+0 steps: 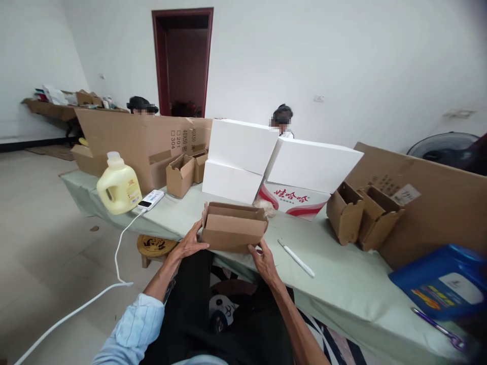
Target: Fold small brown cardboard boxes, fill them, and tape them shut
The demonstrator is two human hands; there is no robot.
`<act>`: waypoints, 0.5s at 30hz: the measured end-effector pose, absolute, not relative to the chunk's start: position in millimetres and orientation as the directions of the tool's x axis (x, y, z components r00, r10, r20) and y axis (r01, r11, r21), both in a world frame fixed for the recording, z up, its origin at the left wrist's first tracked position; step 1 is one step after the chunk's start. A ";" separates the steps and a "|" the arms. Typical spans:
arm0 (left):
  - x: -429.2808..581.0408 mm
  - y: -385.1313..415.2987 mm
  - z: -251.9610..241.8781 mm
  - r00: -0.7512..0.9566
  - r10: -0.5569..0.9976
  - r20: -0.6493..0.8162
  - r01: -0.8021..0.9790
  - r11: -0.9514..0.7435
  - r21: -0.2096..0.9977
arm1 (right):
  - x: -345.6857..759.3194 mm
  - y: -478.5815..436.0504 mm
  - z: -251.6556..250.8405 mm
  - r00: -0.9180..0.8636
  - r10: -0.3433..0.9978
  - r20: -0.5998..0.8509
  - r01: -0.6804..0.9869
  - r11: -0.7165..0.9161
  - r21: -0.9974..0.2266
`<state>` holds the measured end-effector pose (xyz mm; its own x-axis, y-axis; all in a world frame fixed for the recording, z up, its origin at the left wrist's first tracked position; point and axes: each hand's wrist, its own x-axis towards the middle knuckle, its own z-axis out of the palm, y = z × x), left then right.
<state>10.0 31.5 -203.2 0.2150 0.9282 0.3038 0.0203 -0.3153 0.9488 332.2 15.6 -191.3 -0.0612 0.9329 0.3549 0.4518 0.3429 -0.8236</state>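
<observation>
A small brown cardboard box (233, 227) with its top flaps partly open sits at the near edge of the table (342, 284), which has a pale green cloth. My left hand (188, 244) grips its left lower corner, fingers curled against the side. My right hand (265, 259) holds the right lower corner, thumb and fingers pressed on the cardboard. A white pen-like tool (296, 258) lies on the cloth just right of my right hand.
Behind the box stand white boxes (243, 159) and a red-printed carton (294, 198). Open small cartons sit at left (180, 175) and right (361, 215). A yellow jug (118, 185), a power bank (150, 199) with cable, a blue container (445, 281), big cardboard sheets and two people opposite.
</observation>
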 end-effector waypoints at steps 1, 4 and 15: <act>9.9 27.1 -199.5 0.218 0.938 0.271 0.024 -0.282 0.959 | 333.2 10.3 -189.7 -0.051 0.934 0.355 0.437 0.340 -0.832; 8.7 12.4 -187.6 0.205 0.963 0.176 0.034 -0.187 0.982 | 341.7 -6.8 -182.3 -0.016 0.943 0.332 0.378 0.314 -0.871; 5.3 -25.3 -178.3 0.352 0.923 0.154 0.164 -0.223 0.961 | 359.8 -39.7 -170.0 -0.017 0.969 0.245 0.390 0.232 -0.891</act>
